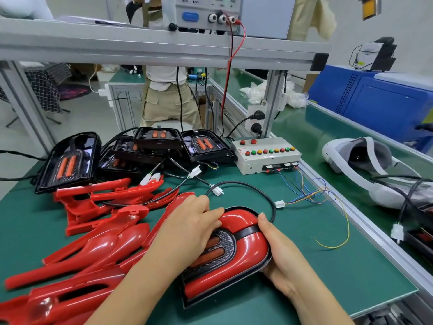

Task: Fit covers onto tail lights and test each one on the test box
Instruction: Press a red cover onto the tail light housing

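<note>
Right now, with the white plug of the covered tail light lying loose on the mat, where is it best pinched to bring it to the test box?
Pinch the white plug across its blocky body, from above: it lies flat and clear on the green mat. Its black cable trails off one end, so grip the sides.

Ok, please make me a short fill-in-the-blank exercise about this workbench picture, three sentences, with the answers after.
1. Both hands, the left hand and the right hand, press on a tail light whose cover is coloured ____.
2. The spare red covers lie to the ____ of that tail light.
3. The test box has two large buttons at its far edge, both coloured ____.

Answers: red; left; red
</note>
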